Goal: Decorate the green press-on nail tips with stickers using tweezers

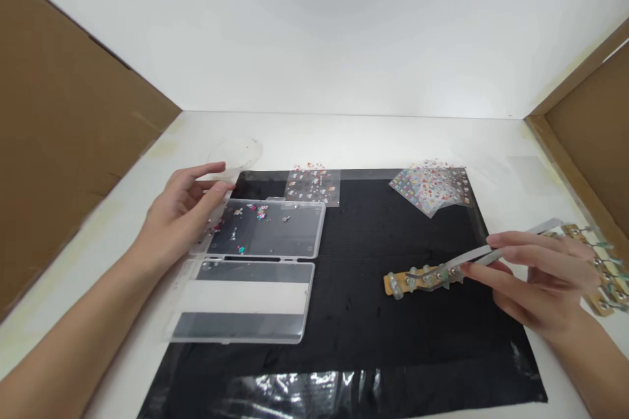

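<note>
My right hand [545, 275] holds a pair of metal tweezers [472, 255] between thumb and fingers. The tweezers' tips reach over a short wooden strip [403, 285] that bears a row of small translucent, nail-shaped pieces on metal studs; whether they touch a piece I cannot tell. My left hand [181, 216] is beside the upper left corner of an opened clear plastic case [319, 232], its index finger and thumb stretched out and apart. Several small shiny charms [260, 213] lie scattered in the upper half of the case. A white band [246, 297] crosses the lower half.
A black mat [354, 334] covers the white table. Two groups of sticker sheets lie at its far edge: one sheet [312, 186] near the middle, a fanned pile [432, 188] on the right. More studded wooden strips [597, 304] stand past my right hand. Cardboard walls [63, 111] flank the space.
</note>
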The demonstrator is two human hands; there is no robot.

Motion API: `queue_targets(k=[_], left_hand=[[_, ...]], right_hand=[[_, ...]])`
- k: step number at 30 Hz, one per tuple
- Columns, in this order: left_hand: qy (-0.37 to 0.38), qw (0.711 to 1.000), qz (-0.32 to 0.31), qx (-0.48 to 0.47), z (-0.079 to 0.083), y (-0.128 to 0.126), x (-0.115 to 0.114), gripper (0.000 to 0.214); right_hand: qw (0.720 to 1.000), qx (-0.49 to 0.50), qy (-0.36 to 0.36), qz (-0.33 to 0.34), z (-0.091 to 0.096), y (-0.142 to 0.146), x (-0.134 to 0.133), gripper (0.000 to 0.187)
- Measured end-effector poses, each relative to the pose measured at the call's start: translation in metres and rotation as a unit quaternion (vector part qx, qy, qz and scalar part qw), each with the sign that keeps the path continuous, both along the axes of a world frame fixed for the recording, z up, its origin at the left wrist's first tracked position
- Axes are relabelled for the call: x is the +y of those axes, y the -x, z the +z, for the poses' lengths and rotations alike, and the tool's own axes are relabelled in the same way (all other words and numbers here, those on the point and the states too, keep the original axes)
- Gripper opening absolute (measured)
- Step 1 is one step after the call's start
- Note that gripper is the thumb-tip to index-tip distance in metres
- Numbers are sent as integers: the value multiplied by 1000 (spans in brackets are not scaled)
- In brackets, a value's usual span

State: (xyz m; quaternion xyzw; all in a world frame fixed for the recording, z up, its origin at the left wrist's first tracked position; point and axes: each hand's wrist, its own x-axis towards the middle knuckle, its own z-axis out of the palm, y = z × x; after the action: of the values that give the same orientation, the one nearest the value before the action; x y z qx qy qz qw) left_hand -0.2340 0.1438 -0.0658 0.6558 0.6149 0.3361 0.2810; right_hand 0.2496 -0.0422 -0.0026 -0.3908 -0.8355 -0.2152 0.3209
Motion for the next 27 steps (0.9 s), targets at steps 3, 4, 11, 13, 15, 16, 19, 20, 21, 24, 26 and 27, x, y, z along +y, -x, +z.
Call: queue_targets(k=[3,4,11,13,15,16,19,20,21,24,26,27], left_hand=[[30,998,27,-48,4,-3,-2,92],[35,998,34,-51,6,-5,-2,97],[38,997,41,-48,8,-7,-2,106],[34,997,40,-49,7,-7,-2,105],[31,998,37,-49,7,-7,-2,105],[30,998,37,-51,7,-7,-2,105],[26,998,30,-57,7,-7,-2,102],[26,998,28,-58,8,-7,-2,99],[25,998,27,-60,7,-7,-2,96],[25,997,24,-63,7,-8,-2,87],[23,997,18,-69,6,-8,-1,84],[22,997,15,-72,5,-7,-1,83]], right_hand=[[1000,4,2,-1,-1,2,3,50],[1000,6,1,-1,-1,2,3,50],[1000,10,20,-5,0,-1,1,55],[999,13,32,-12,1,-3,0,57],[998,13,50,-18,2,-5,-1,59],[998,13,59,-19,4,-6,-1,60],[995,-5,96,-18,14,-4,-2,61],[993,-17,113,-26,20,-1,-1,59],[990,-30,133,-40,26,2,0,56],[979,-61,186,-59,49,18,9,46],[973,-93,208,-32,63,28,19,41],[970,-114,214,-13,68,33,24,40]])
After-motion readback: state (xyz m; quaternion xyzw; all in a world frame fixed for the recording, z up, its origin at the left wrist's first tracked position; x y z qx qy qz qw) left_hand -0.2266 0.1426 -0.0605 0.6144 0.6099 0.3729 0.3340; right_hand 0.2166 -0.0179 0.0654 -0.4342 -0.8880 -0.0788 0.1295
